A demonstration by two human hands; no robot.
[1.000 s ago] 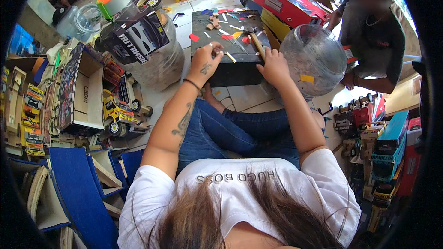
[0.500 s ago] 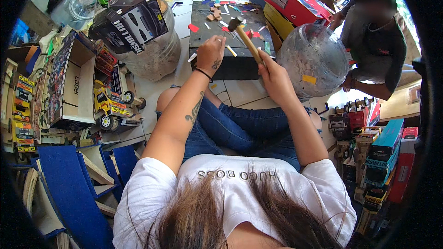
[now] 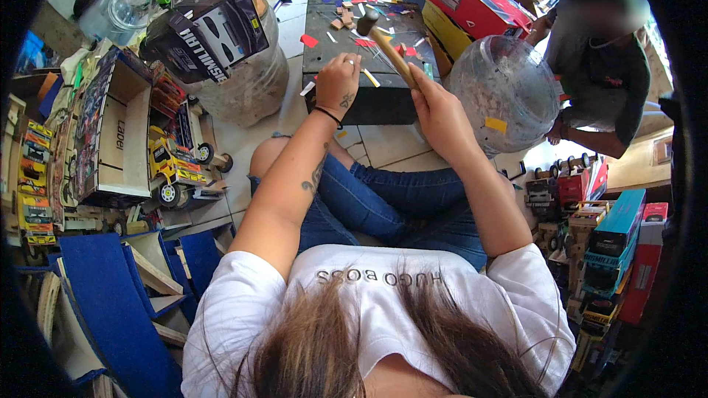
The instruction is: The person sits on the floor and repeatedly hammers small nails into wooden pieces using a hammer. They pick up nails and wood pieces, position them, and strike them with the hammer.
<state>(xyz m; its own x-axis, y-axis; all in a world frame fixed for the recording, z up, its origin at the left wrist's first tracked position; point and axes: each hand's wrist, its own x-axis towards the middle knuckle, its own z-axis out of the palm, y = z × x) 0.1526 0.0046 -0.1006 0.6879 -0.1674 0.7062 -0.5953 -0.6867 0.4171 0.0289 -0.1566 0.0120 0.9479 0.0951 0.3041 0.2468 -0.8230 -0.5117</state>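
Overhead, the person sits on the tiled floor (image 3: 383, 143) with knees bent in blue jeans, both forearms reaching toward twelve o'clock to a low dark block that serves as a tabletop (image 3: 335, 18). The right hand (image 3: 436, 106) is closed around the wooden handle of a hammer (image 3: 389, 47), whose dark head is raised toward eleven o'clock over the tabletop, the handle slanting back to the fist. The left hand (image 3: 338, 84) rests at the near edge of the tabletop with fingers curled and pressed together; something small may be pinched under the fingertips, but it is too small to tell. A black band circles that wrist.

Small wooden pieces (image 3: 343, 18) and red scraps (image 3: 310, 40) lie scattered on the tabletop beyond the hands. At one o'clock from the right hand, just beside it, stands a large clear plastic jar (image 3: 505, 92) with a yellow tag. At ten o'clock from the left hand stands another clear container (image 3: 251, 88) with a dark printed carton (image 3: 214, 36) lying on top. At nine o'clock sits an open cardboard toy box (image 3: 122, 132), with a yellow toy truck (image 3: 173, 169) just beside it. Blue wooden panels (image 3: 110, 302) lie at seven o'clock. Stacked boxed toy trucks (image 3: 616, 250) stand at three o'clock. Another person (image 3: 601, 73) in a dark shirt crouches at two o'clock, well apart from the hands.
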